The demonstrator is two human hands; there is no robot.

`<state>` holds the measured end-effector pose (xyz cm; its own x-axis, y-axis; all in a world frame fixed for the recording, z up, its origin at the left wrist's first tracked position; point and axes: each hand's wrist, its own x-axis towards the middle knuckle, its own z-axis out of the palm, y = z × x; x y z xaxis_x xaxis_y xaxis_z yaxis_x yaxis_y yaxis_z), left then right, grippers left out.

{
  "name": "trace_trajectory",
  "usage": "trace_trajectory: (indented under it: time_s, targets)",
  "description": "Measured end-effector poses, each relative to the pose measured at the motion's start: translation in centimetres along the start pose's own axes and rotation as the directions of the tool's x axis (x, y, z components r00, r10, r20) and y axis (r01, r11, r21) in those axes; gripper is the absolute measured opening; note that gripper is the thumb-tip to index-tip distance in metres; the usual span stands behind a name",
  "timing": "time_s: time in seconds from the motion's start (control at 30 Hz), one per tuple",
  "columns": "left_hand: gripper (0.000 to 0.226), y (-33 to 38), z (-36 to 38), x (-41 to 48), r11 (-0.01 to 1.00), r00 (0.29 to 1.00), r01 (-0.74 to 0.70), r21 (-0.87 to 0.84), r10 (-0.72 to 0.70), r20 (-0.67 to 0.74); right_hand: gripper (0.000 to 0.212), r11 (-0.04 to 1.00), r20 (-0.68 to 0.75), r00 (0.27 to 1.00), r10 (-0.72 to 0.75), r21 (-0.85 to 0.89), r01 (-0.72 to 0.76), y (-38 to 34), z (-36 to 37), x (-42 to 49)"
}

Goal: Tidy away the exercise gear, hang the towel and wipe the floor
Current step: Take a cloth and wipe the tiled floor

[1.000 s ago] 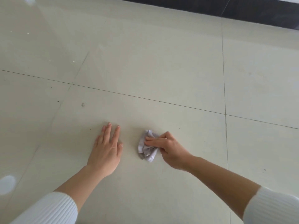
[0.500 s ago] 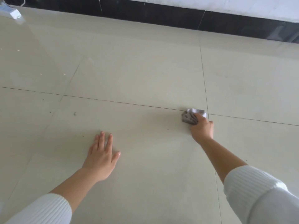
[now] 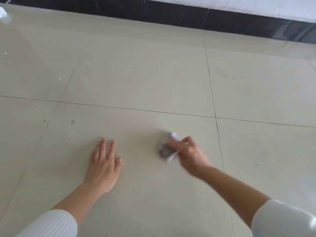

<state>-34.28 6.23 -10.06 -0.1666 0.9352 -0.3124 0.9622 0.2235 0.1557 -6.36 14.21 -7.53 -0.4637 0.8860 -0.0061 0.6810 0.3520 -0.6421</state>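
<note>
A crumpled grey-white cloth [image 3: 166, 147] is pressed onto the pale tiled floor [image 3: 136, 74] near the middle of the view. My right hand [image 3: 189, 153] grips it from the right, blurred by motion. My left hand [image 3: 104, 164] lies flat on the floor to the left of the cloth, palm down, fingers spread, holding nothing. Both forearms are bare below white ribbed sleeves.
A black skirting strip [image 3: 171, 14] runs along the far edge under a white wall [image 3: 256, 6]. A small speck [image 3: 73, 122] and a few dark dots mark the tiles on the left. A bright patch [image 3: 3, 13] shows at the far left corner.
My right hand has dragged the cloth back from the tile joint toward me and to the left. The left hand has stayed planted on the floor.
</note>
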Motion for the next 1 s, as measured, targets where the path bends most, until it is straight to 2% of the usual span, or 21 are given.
trace_trajectory:
  time_s: [0.03, 0.07, 0.1, 0.13, 0.2, 0.23, 0.27, 0.33, 0.43, 0.5, 0.57, 0.6, 0.67, 0.73, 0.77, 0.8, 0.83, 0.87, 0.9, 0.97, 1.0]
  targets:
    - [0.068, 0.0, 0.0, 0.1, 1.000, 1.000, 0.003, -0.013, -0.003, -0.001, 0.058, 1.000, -0.120, 0.993, 0.016, 0.003, -0.016, 1.4, -1.9, 0.8]
    - [0.064, 0.1, 0.0, 0.2, 1.000, 1.000, 0.001, -0.024, -0.001, -0.004, 0.066, 0.995, -0.232, 0.968, 0.095, 0.016, -0.094, 2.9, -3.7, 1.3]
    - [0.064, 0.1, -0.1, 0.3, 0.999, 1.000, 0.001, -0.037, -0.001, -0.001, 0.065, 0.970, -0.331, 0.913, 0.237, 0.025, -0.243, 4.6, -5.3, 1.4]
    - [0.064, 0.2, -0.1, 0.3, 0.999, 1.000, -0.002, -0.049, 0.002, -0.002, 0.061, 0.900, -0.401, 0.819, 0.409, 0.029, -0.435, 6.5, -6.6, 1.2]
    - [0.064, 0.2, -0.1, 0.2, 0.999, 1.000, 0.002, -0.049, -0.002, 0.001, 0.051, 0.671, -0.427, 0.591, 0.685, 0.053, -0.740, 9.2, -7.2, 0.2]
    - [0.067, 0.2, -0.1, 0.2, 0.999, 1.000, 0.010, -0.040, -0.010, -0.003, 0.050, 0.601, -0.410, 0.534, 0.740, 0.047, -0.797, 9.2, -6.5, -0.3]
    - [0.071, 0.2, -0.1, 0.2, 0.999, 1.000, 0.015, -0.035, -0.016, -0.013, 0.052, 0.598, -0.395, 0.547, 0.738, 0.006, -0.802, 8.5, -5.2, -0.7]
    - [0.077, 0.3, -0.1, 0.3, 0.999, 0.999, 0.025, -0.023, -0.026, -0.032, 0.058, 0.713, -0.365, 0.693, 0.622, -0.104, -0.694, 5.9, -2.0, -1.4]
    - [0.076, 0.5, 0.0, 0.5, 0.999, 0.998, 0.045, -0.026, -0.046, -0.032, 0.061, 0.903, -0.211, 0.910, 0.357, -0.171, -0.394, 1.8, 2.2, -2.3]
    - [0.072, 0.6, 0.2, 0.5, 0.998, 0.998, 0.059, -0.037, -0.060, -0.034, 0.062, 0.966, -0.069, 0.989, 0.133, -0.213, -0.145, -0.7, 4.6, -3.5]
    - [0.072, 0.7, 0.3, 0.6, 0.998, 0.997, 0.058, -0.036, -0.060, -0.044, 0.056, 0.966, 0.077, 0.995, -0.069, -0.244, 0.085, -2.7, 6.3, -4.7]
    - [0.073, 0.7, 0.2, 0.5, 0.998, 0.997, 0.055, -0.040, -0.057, -0.043, 0.054, 0.951, 0.176, 0.971, -0.161, -0.235, 0.200, -3.5, 6.8, -5.2]
    - [0.072, 0.5, -0.1, 0.5, 0.998, 0.998, 0.040, -0.050, -0.043, -0.046, 0.049, 0.864, 0.332, 0.869, -0.368, -0.224, 0.451, -3.9, 6.9, -4.7]
    - [0.071, 0.0, -0.4, 0.6, 0.999, 0.998, 0.027, -0.043, -0.029, -0.058, 0.048, 0.758, 0.383, 0.771, -0.508, -0.227, 0.612, -2.6, 6.0, -2.3]
    - [0.070, -0.4, -0.5, 0.8, 0.999, 0.997, 0.027, -0.042, -0.030, -0.067, 0.052, 0.762, 0.332, 0.793, -0.510, -0.253, 0.596, -1.6, 5.4, -0.6]
    - [0.069, -1.0, -0.6, 1.2, 0.998, 0.996, 0.033, -0.045, -0.037, -0.080, 0.055, 0.812, 0.224, 0.864, -0.452, -0.297, 0.502, -0.6, 4.7, 1.3]
    - [0.069, -1.7, -0.7, 1.5, 0.998, 0.995, 0.047, -0.048, -0.051, -0.091, 0.056, 0.883, 0.073, 0.941, -0.332, -0.327, 0.337, 0.5, 3.8, 3.3]
    - [0.069, -2.3, -0.7, 1.9, 0.997, 0.993, 0.059, -0.048, -0.063, -0.096, 0.055, 0.947, -0.088, 0.985, -0.145, -0.300, 0.113, 1.4, 2.7, 5.3]
    - [0.068, -3.0, -0.7, 2.3, 0.997, 0.993, 0.063, -0.045, -0.067, -0.097, 0.053, 0.965, -0.229, 0.969, 0.092, -0.219, -0.143, 2.3, 1.6, 7.1]
    - [0.066, -3.7, -0.6, 2.9, 0.998, 0.993, 0.040, -0.040, -0.044, -0.107, 0.051, 0.831, -0.384, 0.776, 0.500, -0.042, -0.555, 3.6, 0.0, 10.6]
    - [0.064, -3.9, -0.6, 3.1, 0.999, 0.992, 0.029, -0.040, -0.034, -0.120, 0.053, 0.758, -0.408, 0.690, 0.598, 0.010, -0.652, 4.0, -0.4, 12.1]
